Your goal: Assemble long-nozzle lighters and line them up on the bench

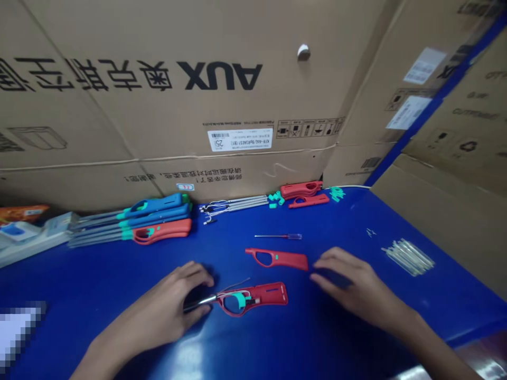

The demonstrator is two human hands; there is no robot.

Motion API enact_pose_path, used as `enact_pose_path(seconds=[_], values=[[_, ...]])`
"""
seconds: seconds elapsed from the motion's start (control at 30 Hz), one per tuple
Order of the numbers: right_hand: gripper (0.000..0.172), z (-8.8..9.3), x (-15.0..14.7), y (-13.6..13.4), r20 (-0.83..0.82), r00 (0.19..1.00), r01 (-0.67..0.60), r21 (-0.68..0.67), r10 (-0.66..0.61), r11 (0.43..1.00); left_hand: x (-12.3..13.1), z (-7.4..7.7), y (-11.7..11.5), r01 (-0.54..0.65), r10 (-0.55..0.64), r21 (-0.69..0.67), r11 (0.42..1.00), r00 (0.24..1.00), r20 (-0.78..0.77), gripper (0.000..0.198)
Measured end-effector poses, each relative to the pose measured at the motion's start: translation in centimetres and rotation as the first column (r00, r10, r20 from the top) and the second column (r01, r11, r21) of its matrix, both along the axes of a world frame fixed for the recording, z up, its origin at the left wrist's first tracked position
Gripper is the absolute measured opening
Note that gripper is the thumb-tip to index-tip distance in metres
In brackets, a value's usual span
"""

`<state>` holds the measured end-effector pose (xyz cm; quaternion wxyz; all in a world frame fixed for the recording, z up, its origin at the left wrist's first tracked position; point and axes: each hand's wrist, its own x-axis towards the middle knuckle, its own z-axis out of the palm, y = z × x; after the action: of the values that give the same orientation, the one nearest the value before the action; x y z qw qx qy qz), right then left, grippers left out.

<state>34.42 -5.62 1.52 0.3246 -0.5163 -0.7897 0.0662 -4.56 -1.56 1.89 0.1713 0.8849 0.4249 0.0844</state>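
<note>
An opened red lighter handle half [273, 294] lies on the blue table with a turquoise trigger [240, 301], thin wires and a small dark part inside. A metal tube [206, 300] runs from its left end into the curve of my left hand [176, 298]. Thumb and fingers there are apart, on either side of the tube; whether the palm touches it is hidden. Behind lies the other red handle half [291, 259], with a turquoise spot. My right hand [352, 279] is just right of this half, thumb and fingers apart, with nothing visible between them.
A screwdriver [279, 236] lies behind the handle halves. At the back are assembled lighters [158, 219], metal tubes [247, 203], turquoise parts [337, 193] and red handles [301, 189]. Pale sticks [410, 257] lie at right. Cardboard walls [237, 31] enclose the table's back and right.
</note>
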Motion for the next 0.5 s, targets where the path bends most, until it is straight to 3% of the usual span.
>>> enact_pose_path(seconds=[0.1, 0.23, 0.3, 0.37, 0.5], values=[[0.011, 1.3, -5.5, 0.8, 0.06, 0.966, -0.239, -0.173, 0.253, 0.955, -0.4, 0.1, -0.1, -0.015, 0.013, -0.114, 0.993, 1.0, -0.021, 0.012], [0.027, 1.1, -10.2, 2.0, 0.163, 0.868, -0.405, -0.316, 0.47, 0.858, -0.1, 0.6, -0.3, -0.02, 0.021, -0.143, 0.99, 1.0, 0.005, 0.017], [0.031, 0.5, -11.4, 2.5, 0.221, 0.836, -0.416, -0.341, 0.502, 0.843, 0.0, 0.9, -0.4, -0.057, 0.06, -0.126, 0.99, 0.998, 0.016, 0.018], [0.023, 0.0, -12.0, 2.8, 0.236, 0.84, -0.395, -0.352, 0.488, 0.849, 0.2, 1.1, -0.5, -0.094, 0.096, -0.116, 0.989, 0.995, 0.012, 0.017], [0.011, -0.3, -12.1, 3.0, 0.123, 0.897, -0.36, -0.353, 0.425, 0.864, 0.8, 1.3, -1.0, -0.15, 0.154, -0.09, 0.985, 0.987, 0.036, 0.014]])
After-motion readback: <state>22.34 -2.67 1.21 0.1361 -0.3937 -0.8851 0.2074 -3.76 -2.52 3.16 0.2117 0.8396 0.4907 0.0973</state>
